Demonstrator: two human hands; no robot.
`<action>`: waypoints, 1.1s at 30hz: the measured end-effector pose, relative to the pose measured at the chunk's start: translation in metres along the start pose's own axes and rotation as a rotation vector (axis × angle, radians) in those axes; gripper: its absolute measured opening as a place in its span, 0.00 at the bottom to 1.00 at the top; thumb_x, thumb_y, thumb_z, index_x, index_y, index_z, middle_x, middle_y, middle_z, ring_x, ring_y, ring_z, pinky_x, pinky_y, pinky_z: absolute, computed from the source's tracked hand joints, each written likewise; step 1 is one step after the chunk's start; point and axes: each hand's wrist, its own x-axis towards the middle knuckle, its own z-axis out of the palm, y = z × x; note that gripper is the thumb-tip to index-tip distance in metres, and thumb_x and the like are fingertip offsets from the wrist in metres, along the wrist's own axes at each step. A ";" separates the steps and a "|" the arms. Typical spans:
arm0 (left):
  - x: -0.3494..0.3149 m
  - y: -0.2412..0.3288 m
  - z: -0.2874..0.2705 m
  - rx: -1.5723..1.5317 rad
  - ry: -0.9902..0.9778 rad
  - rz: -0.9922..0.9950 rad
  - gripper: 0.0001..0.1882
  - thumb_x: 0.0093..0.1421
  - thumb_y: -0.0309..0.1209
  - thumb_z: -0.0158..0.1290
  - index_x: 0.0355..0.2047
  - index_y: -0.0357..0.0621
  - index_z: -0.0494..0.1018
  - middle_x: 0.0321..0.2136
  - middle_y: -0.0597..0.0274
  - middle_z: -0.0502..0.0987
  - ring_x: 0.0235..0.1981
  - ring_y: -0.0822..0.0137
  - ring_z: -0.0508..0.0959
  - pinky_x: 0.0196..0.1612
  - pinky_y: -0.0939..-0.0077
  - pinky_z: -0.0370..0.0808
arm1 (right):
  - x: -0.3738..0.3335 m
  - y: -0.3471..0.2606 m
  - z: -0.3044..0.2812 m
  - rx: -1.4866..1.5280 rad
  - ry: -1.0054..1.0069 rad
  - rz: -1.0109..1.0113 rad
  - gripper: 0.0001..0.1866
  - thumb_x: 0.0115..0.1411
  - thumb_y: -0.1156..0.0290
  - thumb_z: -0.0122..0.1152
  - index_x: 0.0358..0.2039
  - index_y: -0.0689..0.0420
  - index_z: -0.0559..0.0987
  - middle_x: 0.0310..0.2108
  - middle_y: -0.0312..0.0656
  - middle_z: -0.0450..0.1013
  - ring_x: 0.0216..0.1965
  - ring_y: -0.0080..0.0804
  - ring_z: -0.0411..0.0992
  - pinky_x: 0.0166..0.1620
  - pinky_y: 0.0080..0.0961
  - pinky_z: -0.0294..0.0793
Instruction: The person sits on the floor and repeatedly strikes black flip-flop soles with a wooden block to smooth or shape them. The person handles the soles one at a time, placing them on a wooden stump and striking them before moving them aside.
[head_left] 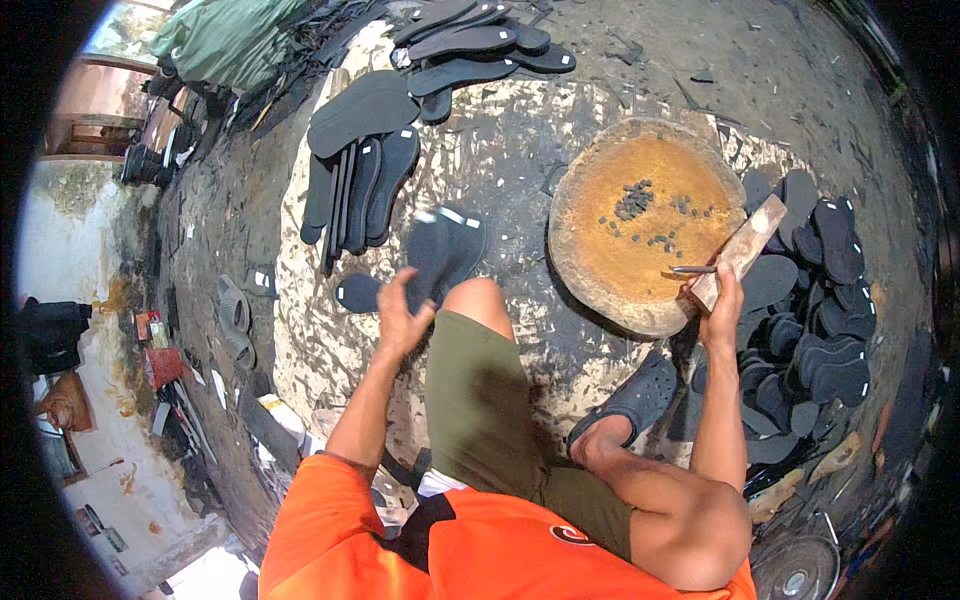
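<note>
My left hand (402,312) is open, fingers apart, beside some black shoe soles (447,245) with small white labels, left of my knee. These soles are slightly blurred; the fingertips are close to them, and I cannot tell whether they touch. A smaller dark sole piece (358,292) lies just left of that hand. My right hand (722,300) grips a wooden block (738,254) together with a thin, dark pointed tool (692,269), above the right edge of a round wooden chopping block (590,270). Small black cut-out bits (634,200) are scattered on its orange-brown top.
Black soles (362,112) lie stacked at the far left, with more (462,42) behind them. A large heap of soles (815,330) spreads to the right. My foot in a dark clog (640,400) rests near the chopping block. A grey slipper (234,320) lies at left.
</note>
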 end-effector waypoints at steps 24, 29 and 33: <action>0.190 0.289 0.078 0.014 -0.211 0.797 0.35 0.55 0.37 0.66 0.64 0.64 0.70 0.55 0.48 0.72 0.58 0.46 0.70 0.58 0.50 0.69 | -0.002 0.021 -0.018 0.239 0.065 -0.093 0.18 0.70 0.62 0.54 0.52 0.62 0.70 0.35 0.42 0.75 0.32 0.32 0.79 0.35 0.31 0.82; 0.150 0.282 0.097 -0.002 -0.318 0.804 0.32 0.57 0.42 0.66 0.63 0.63 0.73 0.61 0.48 0.69 0.57 0.45 0.70 0.61 0.49 0.68 | -0.027 0.021 -0.025 0.384 0.059 -0.123 0.22 0.69 0.64 0.55 0.58 0.64 0.69 0.45 0.42 0.72 0.38 0.29 0.76 0.40 0.29 0.81; 0.121 0.285 0.087 -0.046 -0.258 0.914 0.31 0.56 0.49 0.65 0.61 0.64 0.76 0.58 0.52 0.72 0.55 0.47 0.70 0.58 0.52 0.68 | -0.056 -0.002 -0.042 0.220 0.092 -0.115 0.24 0.69 0.65 0.56 0.60 0.63 0.68 0.47 0.42 0.73 0.44 0.28 0.74 0.47 0.29 0.78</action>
